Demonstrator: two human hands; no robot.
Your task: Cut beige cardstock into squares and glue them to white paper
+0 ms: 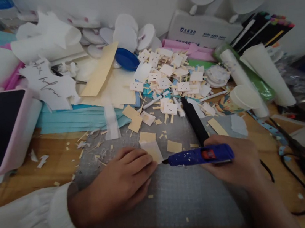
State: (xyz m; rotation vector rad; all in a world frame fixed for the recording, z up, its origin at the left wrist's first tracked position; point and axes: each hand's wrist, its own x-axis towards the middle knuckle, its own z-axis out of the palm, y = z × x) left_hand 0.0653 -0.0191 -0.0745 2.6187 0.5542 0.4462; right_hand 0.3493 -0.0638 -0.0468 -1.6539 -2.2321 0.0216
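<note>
My right hand [232,159] grips a blue hot glue gun [196,156] with a red switch. Its dark nozzle points left, close to my left fingertips. A long black bar [195,120] slants away beyond the gun; whether it belongs to the gun, I cannot tell. My left hand [130,177] has its fingers together and curled at the edge of a small cream and white paper piece [151,150], just above the grey mat; the thumb is hidden. A cream paper square [174,146] lies just right of that piece.
Small paper figures with drawn faces [170,107] pile up behind my hands. Teal paper strips [74,116] and a pink-cased device [1,130] are at left. Scissors [299,144], a black cord and a paper cup [231,101] stand at right. Scraps litter the grey mat [183,201].
</note>
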